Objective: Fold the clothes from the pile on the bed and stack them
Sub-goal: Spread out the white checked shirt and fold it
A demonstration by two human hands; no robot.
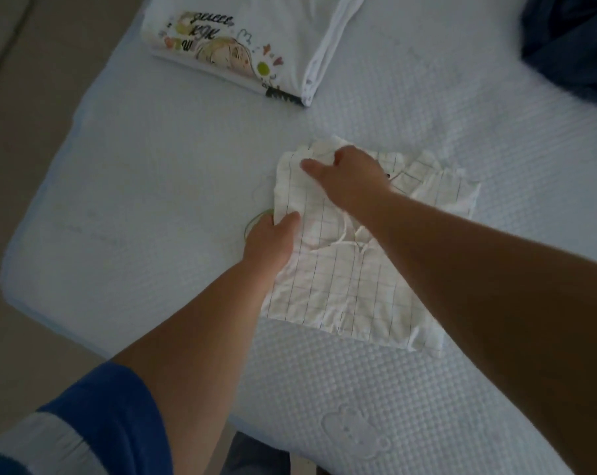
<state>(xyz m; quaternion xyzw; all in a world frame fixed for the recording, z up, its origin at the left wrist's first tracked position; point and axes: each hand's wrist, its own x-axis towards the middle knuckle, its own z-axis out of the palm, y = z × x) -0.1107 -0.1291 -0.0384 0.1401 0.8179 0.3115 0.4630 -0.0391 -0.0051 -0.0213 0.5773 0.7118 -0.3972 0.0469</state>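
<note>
Head cam has us over the checked white garment (341,279), mid-bed (119,200). Our left hand (269,241) pinches its left edge, and our right hand (345,176) curls round the far corner — probably so the fold stays square. The folded stack (242,39) waits further up — dark clothes (571,42) at far right.

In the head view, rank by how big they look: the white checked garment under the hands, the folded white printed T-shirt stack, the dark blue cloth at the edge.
1. White checked garment, though it is nearest the camera.
2. Folded white printed T-shirt stack, cut off by the frame.
3. Dark blue cloth, also cut off, so its true size is unsure.
</note>
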